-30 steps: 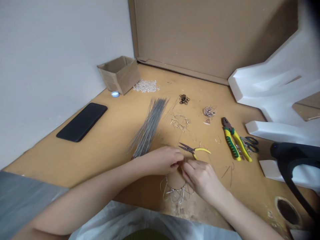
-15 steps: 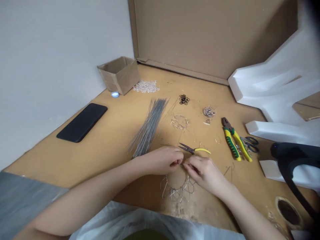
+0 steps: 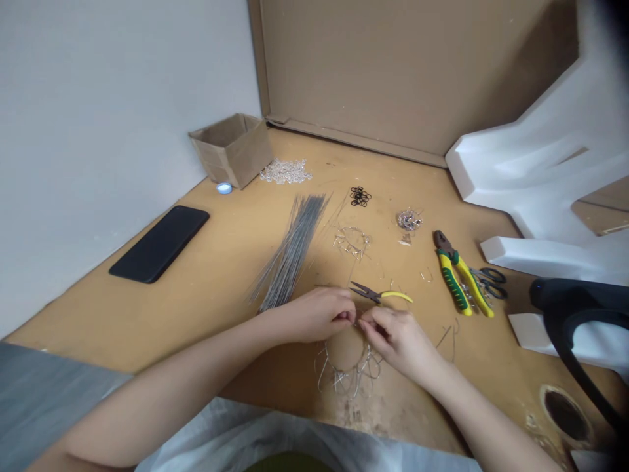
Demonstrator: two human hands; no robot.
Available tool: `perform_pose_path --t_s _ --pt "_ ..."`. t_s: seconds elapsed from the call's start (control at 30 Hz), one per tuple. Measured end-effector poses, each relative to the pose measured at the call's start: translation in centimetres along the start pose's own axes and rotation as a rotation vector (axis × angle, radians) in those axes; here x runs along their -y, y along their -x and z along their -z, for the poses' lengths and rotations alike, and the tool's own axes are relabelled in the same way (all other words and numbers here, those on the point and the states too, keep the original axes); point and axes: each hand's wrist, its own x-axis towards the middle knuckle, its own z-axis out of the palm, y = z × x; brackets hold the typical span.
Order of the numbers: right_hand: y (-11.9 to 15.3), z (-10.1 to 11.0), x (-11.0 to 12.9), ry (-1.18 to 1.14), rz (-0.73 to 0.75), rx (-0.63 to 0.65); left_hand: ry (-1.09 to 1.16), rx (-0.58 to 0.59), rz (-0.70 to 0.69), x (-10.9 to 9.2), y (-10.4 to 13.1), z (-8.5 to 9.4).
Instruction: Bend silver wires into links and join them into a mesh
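A wire ring with looped wires (image 3: 346, 375) hangs below my two hands, close to the table's front edge. My left hand (image 3: 330, 314) pinches its upper left part, with fingers curled. Close beside it, my right hand (image 3: 393, 331) pinches the upper right part between thumb and forefinger. The fingertips are a small gap apart, and the wire between them is too fine to make out well. Just beyond my hands lie thin-nosed pliers (image 3: 378, 294) with a yellow handle. Left of them is a bundle of straight grey wires (image 3: 295, 252), partly behind my left hand.
Farther back are another wire ring (image 3: 352, 242), black rings (image 3: 360, 196), a wire cluster (image 3: 409, 219) and clear beads (image 3: 285, 171) by a cardboard box (image 3: 233, 151). A black phone (image 3: 160, 244) lies left; large pliers (image 3: 457, 272), scissors (image 3: 491, 282) and white foam (image 3: 531, 164) are right.
The whole view has shifted very slightly. My hands stay at the wire ring, with only a tiny movement of the fingers.
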Motion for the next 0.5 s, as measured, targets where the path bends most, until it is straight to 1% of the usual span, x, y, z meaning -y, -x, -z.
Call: perform_pose_path --t_s 0.33,0.5 --pt "0.15 -0.11 -0.02 -0.046 -0.041 -0.02 0.073 0.03 -0.006 0.0 0.06 0.48" --pt "0.07 -0.05 -0.09 -0.073 -0.031 -0.029 0.121 0.022 -0.012 -0.01 0.02 0.57"
